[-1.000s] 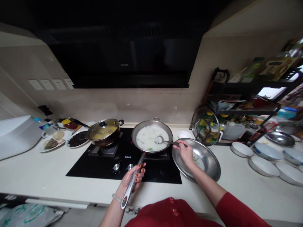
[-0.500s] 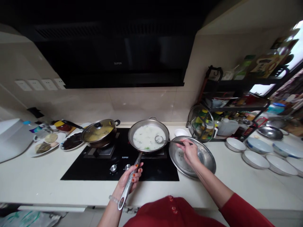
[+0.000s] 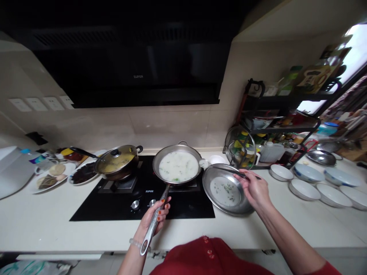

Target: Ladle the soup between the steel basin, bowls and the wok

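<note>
Gripping the handle (image 3: 149, 231) of the pan (image 3: 156, 165), the left hand (image 3: 156, 215) sits at the pan's seven o'clock, fingers curled round the metal with the nails up; a pale bracelet (image 3: 135, 242) rings the wrist. The right forearm (image 3: 289, 231) slants in from five o'clock, and the right hand (image 3: 254, 187) pinches the thin, dark shaft of the ladle (image 3: 204, 163), whose end pokes out behind the fingers. That shaft runs nearly level over the basin (image 3: 245, 203) — wide, silvery metal at the pan's four o'clock, holding milky broth (image 3: 225, 193) flecked with green. The ladle's round cup, with whitish liquid in it, hangs by the pan's three o'clock rim; whether they touch I cannot tell. Round and slope-sided, the pan stands on the glossy black hob (image 3: 183, 206), filled with white soup (image 3: 178, 165). At nine o'clock is the pot (image 3: 120, 172), brown-sided under a clear cover (image 3: 114, 160). White bowls (image 3: 304, 190) lie well apart at three o'clock. Farther back, a round glass lid (image 3: 240, 147) tilts before the rack (image 3: 286, 130) — and the hood (image 3: 137, 61) looms dark at twelve.
</note>
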### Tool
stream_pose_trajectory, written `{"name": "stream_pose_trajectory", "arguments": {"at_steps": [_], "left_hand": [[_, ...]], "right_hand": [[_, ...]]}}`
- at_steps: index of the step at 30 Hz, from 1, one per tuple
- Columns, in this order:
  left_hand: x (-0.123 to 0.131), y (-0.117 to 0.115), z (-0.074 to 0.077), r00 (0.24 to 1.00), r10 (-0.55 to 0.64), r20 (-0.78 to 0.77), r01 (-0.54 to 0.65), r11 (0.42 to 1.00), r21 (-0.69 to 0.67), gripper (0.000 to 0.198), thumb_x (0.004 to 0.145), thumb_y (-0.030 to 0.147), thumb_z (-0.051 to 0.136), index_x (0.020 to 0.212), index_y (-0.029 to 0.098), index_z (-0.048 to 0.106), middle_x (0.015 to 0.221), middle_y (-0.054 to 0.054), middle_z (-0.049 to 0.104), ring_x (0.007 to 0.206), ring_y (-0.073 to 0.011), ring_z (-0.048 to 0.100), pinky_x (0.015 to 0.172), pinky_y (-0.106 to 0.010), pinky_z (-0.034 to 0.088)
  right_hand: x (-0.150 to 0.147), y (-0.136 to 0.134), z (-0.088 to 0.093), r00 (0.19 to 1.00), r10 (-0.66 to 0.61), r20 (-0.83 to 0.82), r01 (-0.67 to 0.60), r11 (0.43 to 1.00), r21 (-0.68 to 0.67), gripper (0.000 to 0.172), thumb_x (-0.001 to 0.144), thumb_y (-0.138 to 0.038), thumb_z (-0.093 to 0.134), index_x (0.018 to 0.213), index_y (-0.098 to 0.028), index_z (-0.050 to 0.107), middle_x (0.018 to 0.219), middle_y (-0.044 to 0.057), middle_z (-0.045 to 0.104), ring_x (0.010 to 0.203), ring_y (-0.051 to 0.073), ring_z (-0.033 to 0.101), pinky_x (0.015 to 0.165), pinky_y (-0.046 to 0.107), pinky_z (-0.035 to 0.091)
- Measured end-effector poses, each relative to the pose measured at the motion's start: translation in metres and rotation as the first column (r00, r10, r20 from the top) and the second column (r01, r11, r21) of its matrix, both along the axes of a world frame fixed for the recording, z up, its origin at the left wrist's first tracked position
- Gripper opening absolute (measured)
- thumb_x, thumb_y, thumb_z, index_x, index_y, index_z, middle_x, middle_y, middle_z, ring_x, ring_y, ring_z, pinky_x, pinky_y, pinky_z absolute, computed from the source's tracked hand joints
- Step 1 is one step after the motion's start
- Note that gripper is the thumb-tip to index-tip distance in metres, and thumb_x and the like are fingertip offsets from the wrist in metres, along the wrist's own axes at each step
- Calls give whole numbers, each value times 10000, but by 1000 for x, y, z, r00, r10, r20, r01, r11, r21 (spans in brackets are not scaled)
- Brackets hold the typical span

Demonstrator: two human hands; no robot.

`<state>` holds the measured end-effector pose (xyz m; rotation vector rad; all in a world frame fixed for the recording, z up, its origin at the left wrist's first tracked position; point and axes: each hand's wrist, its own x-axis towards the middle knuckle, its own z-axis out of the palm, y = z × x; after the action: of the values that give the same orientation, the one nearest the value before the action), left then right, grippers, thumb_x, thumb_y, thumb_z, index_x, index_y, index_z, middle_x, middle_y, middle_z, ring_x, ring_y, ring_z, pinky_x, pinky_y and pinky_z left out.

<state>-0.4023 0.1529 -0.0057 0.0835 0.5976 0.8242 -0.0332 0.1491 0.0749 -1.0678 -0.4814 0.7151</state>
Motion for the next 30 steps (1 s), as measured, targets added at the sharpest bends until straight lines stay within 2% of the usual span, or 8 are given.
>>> {"name": "stream_pose_trajectory", "arguments": {"at_steps": [4,7,13,17,20,24,27,30], "left_hand": [[0,-1,1,1000,12,-4,-12,1000,-5,297,930,164,384,1200,63,453,743,-4,461,427,0,381,317,-68,303],[0,-1,3,1000,5,-8,-5,1000,-9,295,937,167,371,1203,70,452,743,-4,464,427,-1,385,317,-67,308],[0,-2,5,1000,3,-18,-3,1000,-12,290,947,169,350,1201,74,454,747,-5,469,414,3,377,314,-72,312],[-1,-1,2,1000,-1,-30,1,1000,-1,288,936,169,382,1185,54,468,742,-9,471,419,3,381,316,-73,309],[-2,0,-2,1000,-11,-27,12,1000,13,302,911,166,435,1191,61,475,741,-6,473,425,4,380,321,-72,307],[-3,0,-5,999,-26,-35,27,999,25,367,872,171,506,1230,97,466,743,5,470,430,7,372,327,-66,297],[-2,0,-5,999,-20,-32,21,1000,13,355,879,170,486,1225,93,470,739,3,465,427,3,367,320,-69,290],[-2,1,-4,1000,-10,-29,10,1000,5,334,882,165,473,1205,83,482,738,-1,466,423,-2,370,314,-74,289]], "right_hand": [[17,-25,-17,991,-111,73,116,991,-68,166,600,-271,683,712,-151,655,700,46,687,577,204,683,706,376,582],[23,-45,-44,949,-100,300,157,972,-173,239,668,-367,650,804,-172,662,678,53,701,632,230,696,731,392,571],[31,-82,-102,573,95,814,-15,994,-105,236,750,-364,589,901,-218,695,839,94,734,788,262,706,764,414,570],[34,-92,-111,385,105,917,-106,992,-69,197,713,-336,630,862,-246,723,905,92,740,846,283,704,802,436,573],[31,-85,-95,563,50,825,11,998,-68,209,739,-371,617,870,-240,712,835,90,733,798,276,702,785,436,569],[13,-54,-55,898,-188,398,237,969,-76,222,759,-380,610,862,-192,669,792,65,712,669,226,700,719,388,570],[-11,-29,-29,963,-136,235,133,991,26,258,720,-390,665,842,-164,660,811,64,704,666,218,702,729,380,564],[-36,-8,-17,936,30,350,-21,999,-29,289,755,-419,629,894,-169,666,713,51,699,674,232,705,737,390,558]]}}
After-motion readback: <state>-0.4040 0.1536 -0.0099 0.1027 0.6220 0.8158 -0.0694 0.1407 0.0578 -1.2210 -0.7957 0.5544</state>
